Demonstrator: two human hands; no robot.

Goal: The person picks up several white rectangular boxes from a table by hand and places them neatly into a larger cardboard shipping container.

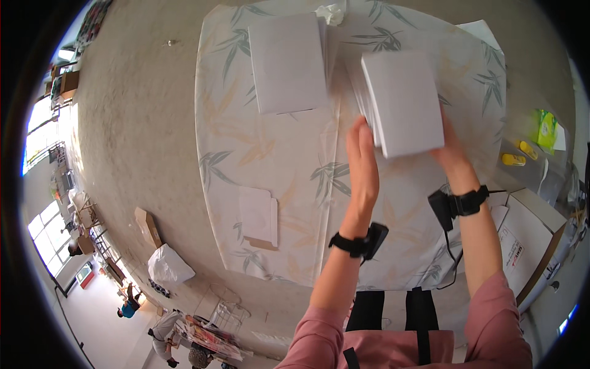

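Holds a layered white stack (405,101) between both hands, slightly blurred, with several layers showing along the side by the left hand. Lays the left hand (362,154) along the stack's near left edge, fingers fairly straight and close together; clasps the near right corner with the right hand (452,147), fingers partly hidden behind the stack. Cannot tell any gap between the stack and the leaf-patterned tablecloth (283,166) below. Wears a black strap (350,245) on the left wrist and another on the right. Has a second white stack (286,64) beyond and left of the left hand, with crumpled white tissue (330,13) near its far right corner. Has a flat white carton (255,212) left of the left hand, closer to the body. Has a green packet (546,129) and two yellow objects (513,160) right of the right hand, and an open box (528,240) beside the right forearm.
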